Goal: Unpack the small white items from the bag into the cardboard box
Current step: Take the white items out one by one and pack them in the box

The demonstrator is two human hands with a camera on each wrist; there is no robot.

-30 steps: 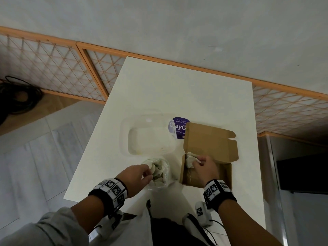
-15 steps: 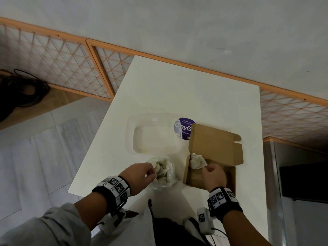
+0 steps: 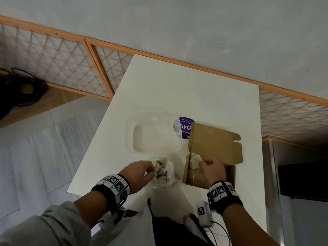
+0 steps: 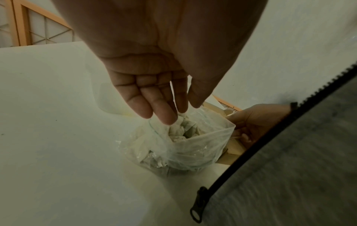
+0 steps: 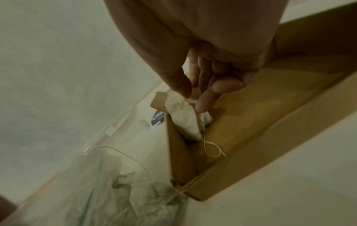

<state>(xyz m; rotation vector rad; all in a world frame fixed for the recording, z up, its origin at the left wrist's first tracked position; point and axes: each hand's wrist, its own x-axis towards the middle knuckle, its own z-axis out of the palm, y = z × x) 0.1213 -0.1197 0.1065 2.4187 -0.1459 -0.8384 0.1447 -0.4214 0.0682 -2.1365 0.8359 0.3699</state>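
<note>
A clear plastic bag (image 3: 164,172) (image 4: 173,145) of several small white items stands near the table's front edge. My left hand (image 3: 152,170) (image 4: 181,113) pinches the bag's rim at its left side, fingers pointing down into the mouth. To the right lies the open cardboard box (image 3: 214,142) (image 5: 270,122) with its lid folded back. One white item (image 3: 195,160) (image 5: 185,119) with a thin string sits in the box's far left corner. My right hand (image 3: 204,161) (image 5: 193,100) is over the box and pinches the top of that item between thumb and fingertips.
A clear plastic container (image 3: 152,134) with a purple label (image 3: 183,127) lies behind the bag, touching the box lid. The white table (image 3: 177,89) has bare room further back. A wall with orange lattice panels (image 3: 53,68) stands beyond; floor drops off at the left.
My right hand drew back from the white item in the box, then came forward again and now pinches it at the far left corner. The left hand has stayed at the bag's rim.
</note>
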